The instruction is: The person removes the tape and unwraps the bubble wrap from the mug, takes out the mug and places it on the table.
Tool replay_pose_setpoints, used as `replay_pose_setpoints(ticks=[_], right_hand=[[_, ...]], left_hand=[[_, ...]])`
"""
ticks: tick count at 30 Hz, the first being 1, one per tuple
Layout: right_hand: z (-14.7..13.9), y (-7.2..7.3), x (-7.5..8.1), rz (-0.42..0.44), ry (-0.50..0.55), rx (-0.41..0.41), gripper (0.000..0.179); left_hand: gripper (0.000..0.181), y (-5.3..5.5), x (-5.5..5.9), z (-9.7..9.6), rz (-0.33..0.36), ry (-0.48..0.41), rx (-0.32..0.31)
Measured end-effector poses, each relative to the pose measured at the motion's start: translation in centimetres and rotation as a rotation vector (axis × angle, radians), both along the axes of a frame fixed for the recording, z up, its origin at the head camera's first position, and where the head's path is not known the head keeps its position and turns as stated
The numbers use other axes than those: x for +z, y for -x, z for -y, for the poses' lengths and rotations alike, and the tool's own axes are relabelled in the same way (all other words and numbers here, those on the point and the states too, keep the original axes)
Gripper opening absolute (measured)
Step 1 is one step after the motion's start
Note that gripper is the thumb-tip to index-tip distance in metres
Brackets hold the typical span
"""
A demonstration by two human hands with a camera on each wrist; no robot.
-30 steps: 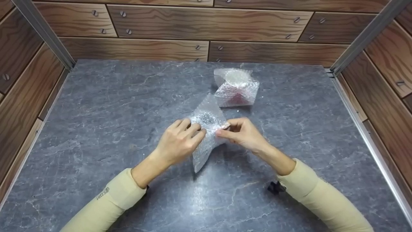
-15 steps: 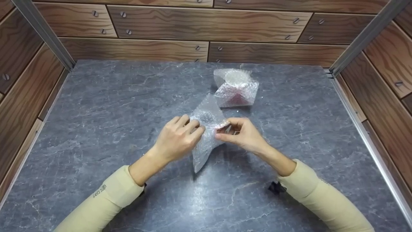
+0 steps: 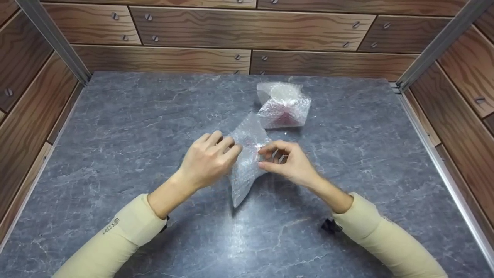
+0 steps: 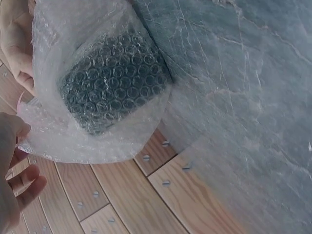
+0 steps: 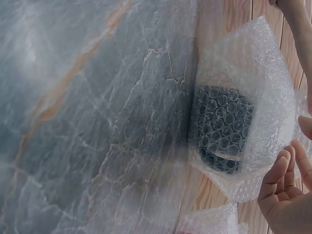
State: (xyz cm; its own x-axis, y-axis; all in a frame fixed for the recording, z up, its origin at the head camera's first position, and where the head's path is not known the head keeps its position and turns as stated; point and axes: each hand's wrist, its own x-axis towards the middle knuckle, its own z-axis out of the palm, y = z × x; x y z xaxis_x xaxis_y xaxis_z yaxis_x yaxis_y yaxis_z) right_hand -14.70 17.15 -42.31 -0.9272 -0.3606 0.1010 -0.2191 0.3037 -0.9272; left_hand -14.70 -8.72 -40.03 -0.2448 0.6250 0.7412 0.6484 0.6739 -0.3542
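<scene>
A dark block-shaped object point(image 4: 117, 80) shows through a loose bubble wrap package point(image 3: 244, 179) in the middle of the table. My left hand point(image 3: 210, 158) is at the package's left side, fingers curled; in the left wrist view its fingertips pinch the outer edge of the bubble wrap. On the opposite side is my right hand point(image 3: 289, 162), with thumb and forefinger apart and their tips at the wrap. Bent, loose fingers of this hand show beside the wrap in the right wrist view. Wrap and fingers partly hide the underside of the package.
Behind it, slightly right, stands a second bubble-wrapped thing point(image 3: 284, 106) with a round pale top and a reddish part inside. The grey marbled table point(image 3: 135, 116) is bounded by wood-patterned walls point(image 3: 247, 29) and metal rails point(image 3: 444, 166).
My left hand has shifted a little left and away from me. The raised flap that my right fingers pinched has gone down, and those fingers have spread. The rear package has not moved.
</scene>
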Motion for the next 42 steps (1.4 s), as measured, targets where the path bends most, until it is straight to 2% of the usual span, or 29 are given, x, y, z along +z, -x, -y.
replay_pose_setpoints(ticks=[10,19,23,28,42], right_hand=[[0.0,0.0,-0.3,-0.034,-0.012,-0.029,0.029],[0.2,0.1,-0.4,-0.004,0.002,-0.056,0.031],[0.2,0.1,-0.5,-0.002,0.001,-0.055,0.031],[0.2,0.1,-0.6,-0.008,-0.007,-0.052,0.031],[0.2,0.1,-0.5,-0.02,-0.023,-0.049,0.029]], left_hand=[[0.006,0.5,0.9,0.9,0.033,-0.029,0.007],[0.008,1.2,1.4,1.5,0.071,-0.082,0.011],[0.002,1.7,1.6,1.8,0.118,-0.13,0.011],[0.005,2.4,1.7,2.2,0.16,-0.189,0.012],[0.006,4.3,1.7,3.6,0.181,-0.224,0.037]])
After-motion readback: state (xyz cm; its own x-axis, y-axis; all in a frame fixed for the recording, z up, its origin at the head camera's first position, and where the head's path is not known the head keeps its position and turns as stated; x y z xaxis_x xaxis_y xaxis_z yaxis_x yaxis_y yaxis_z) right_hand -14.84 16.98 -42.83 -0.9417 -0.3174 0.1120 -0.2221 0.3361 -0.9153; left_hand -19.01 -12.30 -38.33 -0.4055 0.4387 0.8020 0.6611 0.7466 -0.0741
